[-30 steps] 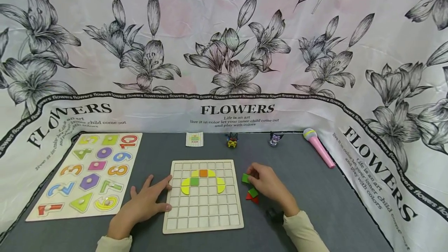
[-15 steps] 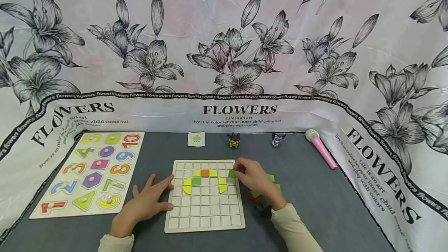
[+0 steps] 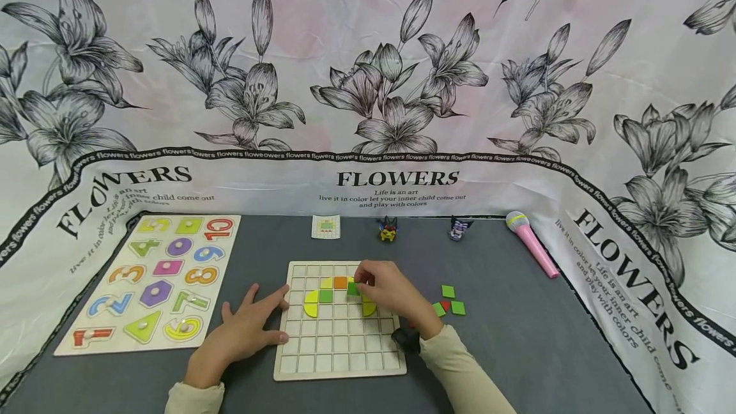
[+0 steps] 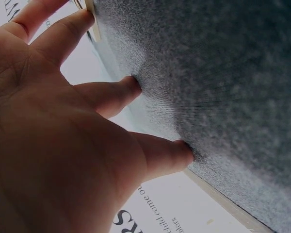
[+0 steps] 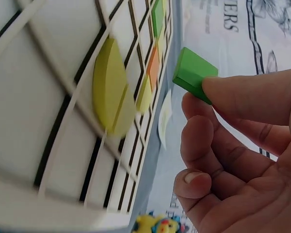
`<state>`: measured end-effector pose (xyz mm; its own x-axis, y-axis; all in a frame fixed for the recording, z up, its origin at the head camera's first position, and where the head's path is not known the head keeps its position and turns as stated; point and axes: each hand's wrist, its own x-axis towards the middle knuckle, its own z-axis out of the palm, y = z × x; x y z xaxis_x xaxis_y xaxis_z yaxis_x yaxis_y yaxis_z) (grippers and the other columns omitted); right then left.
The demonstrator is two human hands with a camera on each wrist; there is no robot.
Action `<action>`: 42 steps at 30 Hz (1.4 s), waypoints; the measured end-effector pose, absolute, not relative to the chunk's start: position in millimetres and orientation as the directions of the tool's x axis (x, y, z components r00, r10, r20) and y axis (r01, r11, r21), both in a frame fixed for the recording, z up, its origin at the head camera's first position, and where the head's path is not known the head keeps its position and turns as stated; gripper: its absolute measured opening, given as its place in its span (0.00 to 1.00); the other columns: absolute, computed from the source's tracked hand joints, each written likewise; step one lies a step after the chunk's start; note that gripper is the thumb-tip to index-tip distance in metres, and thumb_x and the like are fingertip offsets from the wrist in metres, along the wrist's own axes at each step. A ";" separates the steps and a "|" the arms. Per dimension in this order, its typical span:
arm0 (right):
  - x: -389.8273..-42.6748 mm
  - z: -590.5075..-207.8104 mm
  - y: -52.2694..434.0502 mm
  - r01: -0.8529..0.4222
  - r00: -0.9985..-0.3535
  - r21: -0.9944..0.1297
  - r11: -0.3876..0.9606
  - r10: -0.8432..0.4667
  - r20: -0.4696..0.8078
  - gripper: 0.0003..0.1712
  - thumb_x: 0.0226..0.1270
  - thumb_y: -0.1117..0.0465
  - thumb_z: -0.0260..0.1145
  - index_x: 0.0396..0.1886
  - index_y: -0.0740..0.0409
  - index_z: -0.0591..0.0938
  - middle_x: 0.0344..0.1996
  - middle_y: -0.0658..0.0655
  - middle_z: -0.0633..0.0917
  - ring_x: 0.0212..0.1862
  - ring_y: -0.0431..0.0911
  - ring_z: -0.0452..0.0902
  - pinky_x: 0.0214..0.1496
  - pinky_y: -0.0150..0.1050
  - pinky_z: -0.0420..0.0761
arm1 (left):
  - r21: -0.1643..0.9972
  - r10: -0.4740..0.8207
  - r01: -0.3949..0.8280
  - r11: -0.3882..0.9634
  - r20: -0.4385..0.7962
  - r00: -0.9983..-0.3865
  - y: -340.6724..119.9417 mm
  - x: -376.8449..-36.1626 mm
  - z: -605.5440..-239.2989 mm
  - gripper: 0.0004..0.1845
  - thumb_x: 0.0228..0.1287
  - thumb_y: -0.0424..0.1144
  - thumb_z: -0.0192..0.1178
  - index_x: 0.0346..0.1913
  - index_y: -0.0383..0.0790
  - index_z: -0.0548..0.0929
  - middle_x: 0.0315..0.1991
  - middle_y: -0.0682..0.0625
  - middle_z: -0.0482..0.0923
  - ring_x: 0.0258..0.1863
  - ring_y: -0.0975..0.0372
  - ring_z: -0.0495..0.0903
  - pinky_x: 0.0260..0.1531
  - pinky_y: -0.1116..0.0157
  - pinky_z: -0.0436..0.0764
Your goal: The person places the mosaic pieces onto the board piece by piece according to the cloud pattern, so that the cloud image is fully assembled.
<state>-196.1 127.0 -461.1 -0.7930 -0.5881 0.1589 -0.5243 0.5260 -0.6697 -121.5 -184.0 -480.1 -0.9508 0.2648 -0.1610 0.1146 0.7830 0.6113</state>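
A green square tile is pinched between thumb and fingers of my right hand, over the upper right of the wooden grid board. In the right wrist view the tile is held up off the board. On the board sit an orange square tile, another green tile and several yellow curved pieces, some partly hidden by the right hand. My left hand lies spread at the board's left edge, its thumb and a fingertip against it; in the left wrist view other fingertips press the grey cloth.
Right of the board lie several loose green tiles and a red piece. A number puzzle board lies at the left. Along the back are a pattern card, two small figurines and a pink toy microphone.
My right hand has picked a green tile from the loose pieces and carried it left over the board. The left hand has stayed at the board's edge.
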 end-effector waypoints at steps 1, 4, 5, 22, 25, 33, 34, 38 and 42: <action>-196.4 -461.2 123.6 -0.528 -0.788 -0.667 0.526 -0.596 0.154 0.03 0.75 0.69 0.69 0.40 0.58 0.85 0.33 0.47 0.84 0.32 0.39 0.75 0.35 0.38 0.77 | 0.610 0.265 0.117 0.784 -0.158 -0.951 -184.1 -121.5 -479.7 0.48 0.59 0.42 0.81 0.81 0.42 0.70 0.67 0.47 0.81 0.81 0.28 0.44 0.62 0.15 0.35; -197.0 -461.9 114.8 -0.539 -0.776 -0.656 0.529 -0.615 0.141 0.03 0.74 0.70 0.69 0.39 0.59 0.85 0.33 0.47 0.84 0.32 0.39 0.74 0.36 0.37 0.77 | 0.611 0.267 0.120 0.783 -0.155 -0.951 -184.9 -121.5 -479.5 0.48 0.59 0.42 0.81 0.81 0.42 0.70 0.67 0.47 0.81 0.81 0.29 0.44 0.62 0.15 0.35; -197.3 -462.2 112.5 -0.544 -0.772 -0.651 0.530 -0.621 0.139 0.03 0.73 0.70 0.69 0.39 0.59 0.85 0.33 0.47 0.84 0.33 0.39 0.74 0.37 0.37 0.77 | 0.611 0.268 0.121 0.783 -0.155 -0.951 -185.1 -121.4 -479.5 0.48 0.59 0.42 0.81 0.81 0.42 0.69 0.67 0.48 0.82 0.81 0.29 0.44 0.62 0.15 0.35; -203.0 -470.8 93.9 -0.611 -0.742 -0.518 0.599 -0.660 0.113 0.05 0.70 0.72 0.72 0.38 0.59 0.88 0.32 0.52 0.87 0.34 0.42 0.80 0.39 0.40 0.82 | 0.607 0.265 0.119 0.786 -0.157 -0.951 -183.3 -120.7 -477.7 0.47 0.59 0.43 0.81 0.80 0.42 0.71 0.68 0.46 0.81 0.81 0.29 0.44 0.62 0.16 0.34; -203.7 -470.4 92.5 -0.635 -0.728 -0.495 0.593 -0.674 0.126 0.06 0.68 0.73 0.72 0.36 0.59 0.88 0.32 0.53 0.86 0.34 0.43 0.80 0.39 0.39 0.81 | 0.607 0.262 0.117 0.786 -0.156 -0.952 -183.9 -120.2 -478.1 0.47 0.59 0.42 0.81 0.80 0.42 0.71 0.68 0.46 0.81 0.82 0.29 0.44 0.63 0.16 0.34; -202.4 -474.2 91.1 -0.670 -0.672 -0.541 0.508 -0.725 0.152 0.10 0.65 0.78 0.69 0.30 0.60 0.86 0.26 0.47 0.82 0.27 0.35 0.70 0.33 0.31 0.74 | 0.611 0.269 0.116 0.783 -0.164 -0.949 -182.3 -121.2 -475.9 0.49 0.58 0.43 0.81 0.81 0.41 0.69 0.67 0.47 0.81 0.81 0.28 0.43 0.62 0.15 0.33; -201.8 -474.5 92.0 -0.671 -0.673 -0.540 0.508 -0.723 0.155 0.10 0.65 0.77 0.70 0.30 0.60 0.86 0.26 0.47 0.83 0.27 0.34 0.71 0.33 0.31 0.75 | 0.614 0.270 0.116 0.781 -0.164 -0.949 -182.0 -121.2 -475.4 0.49 0.58 0.43 0.81 0.81 0.40 0.69 0.67 0.47 0.81 0.81 0.28 0.42 0.62 0.15 0.33; -199.5 -473.9 99.3 -0.656 -0.694 -0.541 0.526 -0.702 0.161 0.09 0.67 0.75 0.70 0.32 0.59 0.88 0.28 0.48 0.85 0.29 0.35 0.75 0.35 0.32 0.78 | 0.620 0.275 0.118 0.776 -0.162 -0.948 -182.0 -121.2 -475.2 0.49 0.59 0.43 0.81 0.81 0.40 0.68 0.66 0.48 0.82 0.81 0.28 0.42 0.62 0.15 0.33; -197.7 -471.8 112.4 -0.616 -0.733 -0.561 0.553 -0.663 0.152 0.08 0.71 0.73 0.69 0.35 0.58 0.89 0.30 0.47 0.86 0.31 0.37 0.77 0.37 0.35 0.80 | 0.624 0.276 0.118 0.773 -0.163 -0.947 -182.5 -120.8 -476.9 0.49 0.60 0.42 0.80 0.82 0.40 0.68 0.65 0.49 0.83 0.81 0.28 0.42 0.62 0.16 0.33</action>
<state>-197.7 112.4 -471.8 -0.7328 -0.6633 0.1517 -0.6164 0.5528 -0.5608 -120.8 -182.5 -476.9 -0.9471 0.2762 -0.1633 0.1178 0.7728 0.6236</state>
